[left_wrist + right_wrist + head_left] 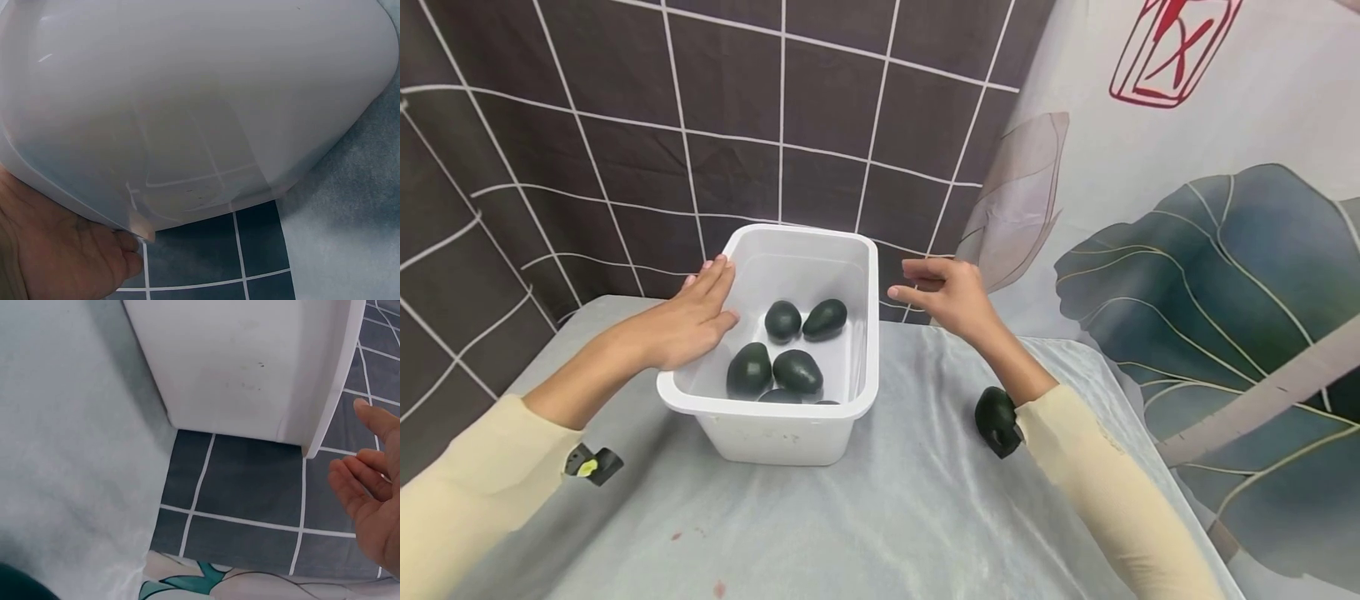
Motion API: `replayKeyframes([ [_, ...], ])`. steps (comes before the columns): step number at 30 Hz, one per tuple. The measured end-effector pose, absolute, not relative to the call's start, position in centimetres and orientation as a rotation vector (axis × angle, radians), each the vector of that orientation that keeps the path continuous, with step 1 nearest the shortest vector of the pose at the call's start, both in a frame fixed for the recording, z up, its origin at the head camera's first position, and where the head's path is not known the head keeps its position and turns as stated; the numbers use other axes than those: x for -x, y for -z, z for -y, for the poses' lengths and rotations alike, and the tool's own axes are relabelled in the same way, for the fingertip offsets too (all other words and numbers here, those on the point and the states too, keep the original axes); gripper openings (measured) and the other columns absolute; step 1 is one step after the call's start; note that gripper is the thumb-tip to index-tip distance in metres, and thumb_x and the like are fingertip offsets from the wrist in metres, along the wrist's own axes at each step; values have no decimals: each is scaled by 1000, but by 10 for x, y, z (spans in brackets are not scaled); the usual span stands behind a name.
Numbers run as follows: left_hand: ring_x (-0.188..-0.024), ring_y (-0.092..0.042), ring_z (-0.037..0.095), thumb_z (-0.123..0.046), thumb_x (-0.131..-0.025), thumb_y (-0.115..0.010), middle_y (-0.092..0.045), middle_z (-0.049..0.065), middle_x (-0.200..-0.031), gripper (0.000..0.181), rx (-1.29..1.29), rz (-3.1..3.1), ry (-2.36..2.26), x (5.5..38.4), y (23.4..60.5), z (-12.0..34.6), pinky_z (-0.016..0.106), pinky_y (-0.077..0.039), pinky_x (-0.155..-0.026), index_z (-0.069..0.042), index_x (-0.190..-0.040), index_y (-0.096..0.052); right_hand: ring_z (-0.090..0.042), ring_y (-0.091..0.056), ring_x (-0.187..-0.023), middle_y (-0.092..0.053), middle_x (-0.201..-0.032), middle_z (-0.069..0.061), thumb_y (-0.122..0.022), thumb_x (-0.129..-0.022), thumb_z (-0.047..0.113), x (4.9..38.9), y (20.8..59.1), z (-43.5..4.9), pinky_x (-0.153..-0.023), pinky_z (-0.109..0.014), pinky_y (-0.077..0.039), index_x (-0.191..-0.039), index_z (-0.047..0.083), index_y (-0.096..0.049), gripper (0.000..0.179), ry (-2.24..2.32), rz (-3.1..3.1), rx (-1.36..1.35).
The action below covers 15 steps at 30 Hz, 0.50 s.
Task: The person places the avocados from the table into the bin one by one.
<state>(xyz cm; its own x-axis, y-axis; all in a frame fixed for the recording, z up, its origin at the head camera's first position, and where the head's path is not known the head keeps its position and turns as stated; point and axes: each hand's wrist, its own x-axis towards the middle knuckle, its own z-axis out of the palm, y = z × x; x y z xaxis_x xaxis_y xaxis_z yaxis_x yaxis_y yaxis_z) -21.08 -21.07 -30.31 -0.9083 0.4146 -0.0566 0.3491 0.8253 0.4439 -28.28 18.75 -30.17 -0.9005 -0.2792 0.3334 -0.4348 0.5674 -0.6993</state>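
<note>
A white plastic tub (775,429) holds several dark green avocados, among them a round one (782,321) and a pear-shaped one (825,319). My left hand (688,323) rests on the tub's left rim, its fingers extended along it. In the left wrist view the tub wall (187,75) fills most of the picture. To the right of the tub my right hand (951,296) hovers apart from it, fingers loosely bent and nothing between them. Another avocado (992,410) lies on the table near my right wrist, partly hidden by the sleeve and wrist camera.
A pale grey-blue cloth (895,525) covers the table. Behind the tub hangs a dark cloth (730,179) with a white grid. A white cloth with a large leaf print (1210,317) hangs at the right.
</note>
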Motion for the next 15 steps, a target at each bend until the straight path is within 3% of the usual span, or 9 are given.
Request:
replayKeyframes([
  [15, -174, 12, 56, -26, -119, -37, 15, 35, -185, 78, -613, -2858, -646, 211, 302, 211, 72, 4, -141, 18, -172, 0, -39, -80, -128, -82, -138, -17, -95, -94, 27, 270, 312, -219, -107, -51, -66, -136, 2, -81, 51, -1219, 2673, -533],
])
